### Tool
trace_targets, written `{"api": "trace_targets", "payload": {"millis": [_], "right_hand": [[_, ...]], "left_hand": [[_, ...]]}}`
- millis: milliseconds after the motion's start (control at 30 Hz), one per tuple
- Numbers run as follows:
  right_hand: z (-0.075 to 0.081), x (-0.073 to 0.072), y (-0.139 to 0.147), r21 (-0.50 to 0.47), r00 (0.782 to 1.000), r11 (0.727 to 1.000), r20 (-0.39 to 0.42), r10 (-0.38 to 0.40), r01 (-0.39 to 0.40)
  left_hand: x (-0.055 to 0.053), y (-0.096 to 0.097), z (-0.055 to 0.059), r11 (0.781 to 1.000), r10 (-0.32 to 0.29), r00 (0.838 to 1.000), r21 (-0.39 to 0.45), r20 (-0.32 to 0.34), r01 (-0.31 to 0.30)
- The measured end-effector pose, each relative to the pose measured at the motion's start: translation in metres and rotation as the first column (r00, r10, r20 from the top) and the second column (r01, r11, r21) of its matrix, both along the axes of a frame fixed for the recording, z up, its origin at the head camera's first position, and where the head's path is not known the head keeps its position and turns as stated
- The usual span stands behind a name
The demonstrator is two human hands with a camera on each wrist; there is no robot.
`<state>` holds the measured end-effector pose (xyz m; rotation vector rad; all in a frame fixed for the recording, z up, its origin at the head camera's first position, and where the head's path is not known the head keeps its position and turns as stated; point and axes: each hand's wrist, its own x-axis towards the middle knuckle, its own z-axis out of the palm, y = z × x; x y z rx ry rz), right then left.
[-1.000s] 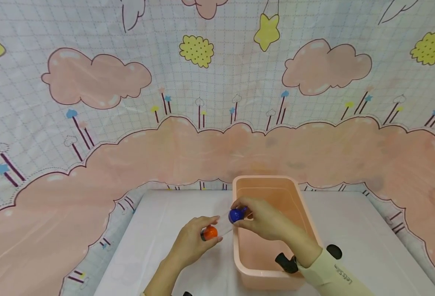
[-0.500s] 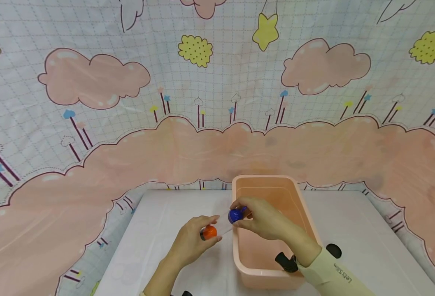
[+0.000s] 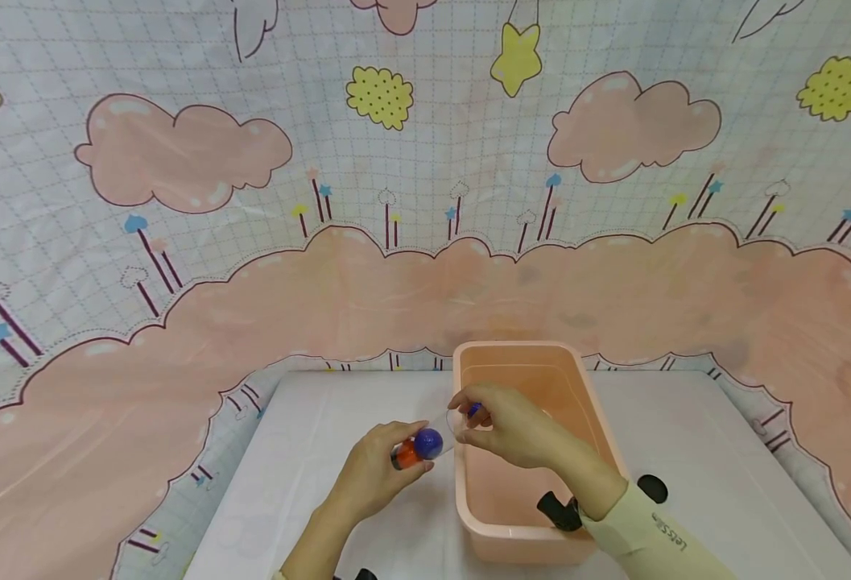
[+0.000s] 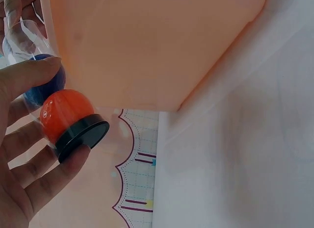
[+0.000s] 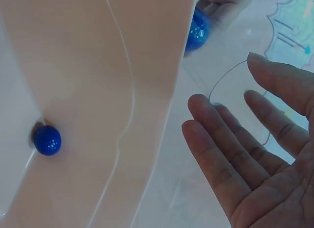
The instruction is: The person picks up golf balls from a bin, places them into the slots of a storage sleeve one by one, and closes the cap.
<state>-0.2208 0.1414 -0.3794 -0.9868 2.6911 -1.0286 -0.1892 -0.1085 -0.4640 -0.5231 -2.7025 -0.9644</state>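
Note:
My left hand (image 3: 377,466) grips a clear tube (image 4: 20,41) with a black base (image 4: 84,136), tilted with its mouth towards the right hand. Inside, an orange ball (image 4: 64,113) sits against the base and a blue ball (image 3: 428,443) lies beside it, nearer the mouth. The right hand (image 3: 515,428) is at the tube's mouth, thumb and fingers spread around the rim with no ball between them. Its fingertips seem to touch the rim in the right wrist view. Another blue ball (image 5: 47,139) lies in the peach bin (image 5: 147,90).
The peach bin stands on the white table (image 3: 324,419), under the right forearm. A black round object (image 3: 652,488) shows beside the right sleeve. A black device (image 3: 561,512) sits at the right wrist. A cloud-patterned cloth (image 3: 425,298) hangs behind the table.
The right fingers have let go of the blue ball, which has moved down the tube to the orange ball. Both hands have stayed nearly in place.

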Motion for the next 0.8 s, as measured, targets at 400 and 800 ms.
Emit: {"api": "trace_targets", "payload": {"millis": [400, 800], "right_hand": [[0.0026, -0.0014, -0.0014, 0.021, 1.0, 1.0, 0.018, 0.001, -0.001], [0.0066, -0.0057, 0.0044, 0.006, 1.0, 1.0, 0.015, 0.013, -0.013]], "left_hand": [[0.0, -0.0012, -0.0006, 1.0, 0.001, 1.0, 0.004, 0.003, -0.001], [0.0006, -0.0008, -0.0024, 1.0, 0.001, 1.0, 0.01, 0.005, -0.001]]}}
